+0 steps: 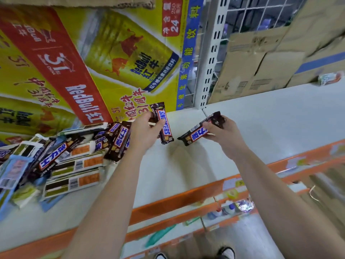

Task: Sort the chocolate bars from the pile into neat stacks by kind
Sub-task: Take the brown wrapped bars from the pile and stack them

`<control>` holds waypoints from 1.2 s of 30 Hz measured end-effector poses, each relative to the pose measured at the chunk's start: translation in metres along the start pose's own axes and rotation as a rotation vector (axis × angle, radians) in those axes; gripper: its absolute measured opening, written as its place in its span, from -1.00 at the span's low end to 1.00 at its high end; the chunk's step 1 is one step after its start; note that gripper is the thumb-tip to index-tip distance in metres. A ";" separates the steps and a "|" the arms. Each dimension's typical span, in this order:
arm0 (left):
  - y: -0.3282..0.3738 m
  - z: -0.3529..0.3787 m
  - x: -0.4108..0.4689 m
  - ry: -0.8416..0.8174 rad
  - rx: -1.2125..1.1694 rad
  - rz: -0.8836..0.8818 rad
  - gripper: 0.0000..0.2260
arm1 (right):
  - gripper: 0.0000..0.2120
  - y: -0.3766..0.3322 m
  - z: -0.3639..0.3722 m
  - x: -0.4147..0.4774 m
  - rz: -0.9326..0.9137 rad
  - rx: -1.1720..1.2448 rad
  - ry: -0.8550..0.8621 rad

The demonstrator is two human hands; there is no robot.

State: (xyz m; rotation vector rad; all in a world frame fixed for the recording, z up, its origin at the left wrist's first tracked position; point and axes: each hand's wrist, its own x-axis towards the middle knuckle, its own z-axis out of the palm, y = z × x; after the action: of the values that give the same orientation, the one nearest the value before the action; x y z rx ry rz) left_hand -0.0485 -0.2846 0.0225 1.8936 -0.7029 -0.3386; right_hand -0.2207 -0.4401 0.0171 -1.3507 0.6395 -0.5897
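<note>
**One brown bar in each hand, the pile at the left**

At the far left the pile of chocolate bars [71, 156] lies on the white shelf [261, 124], loosely heaped and unsorted. Three pale bars [74, 174] with barcodes and orange panels lie nearly parallel at its near side. One dark brown bar [54, 157] with white characters on blue lies slantwise over them. A cluster of more brown bars [117, 141] leans at the pile's right edge; motion blur keeps me from counting them. Some light-blue wrappers [11, 171] show at the left margin, also too blurred to count.

Behind the pile stands one large yellow and red Red Bull carton [93, 53].

Just right of the pile, the left hand [144, 131] pinches one Snickers bar [162, 123] between thumb and fingers, the bar nearly upright above the shelf. Well apart from it, the right hand [224, 135] grips a second brown bar [201, 128] by its far end, the bar pointing down and left, its low end near the shelf. So two bars are in hand, one each, and the hands do not touch.

Farther right, one white slotted upright [211, 62] rises from the shelf, with stacked cardboard boxes [261, 62] beyond it. An orange strip [177, 197] edges the shelf front. Two shoes [226, 252] show at the bottom.
</note>
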 end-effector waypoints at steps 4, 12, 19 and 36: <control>0.030 0.054 -0.003 -0.005 -0.098 -0.004 -0.89 | -0.88 -0.007 -0.054 0.002 0.033 -0.036 0.013; 0.102 0.187 -0.009 -0.004 -0.254 0.018 -0.66 | -0.67 -0.035 -0.203 0.016 0.148 -0.055 0.108; 0.143 0.302 -0.005 -0.035 -0.301 -0.063 -0.76 | -0.81 -0.046 -0.314 0.024 0.095 -0.116 0.099; 0.190 0.478 0.096 -0.098 -0.269 -0.056 -0.80 | -0.71 -0.070 -0.477 0.151 0.203 -0.405 0.079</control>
State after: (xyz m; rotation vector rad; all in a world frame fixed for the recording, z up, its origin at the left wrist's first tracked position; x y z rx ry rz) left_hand -0.2854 -0.7509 0.0020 1.6515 -0.6354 -0.5377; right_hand -0.4590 -0.8857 0.0248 -1.6180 0.9865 -0.3604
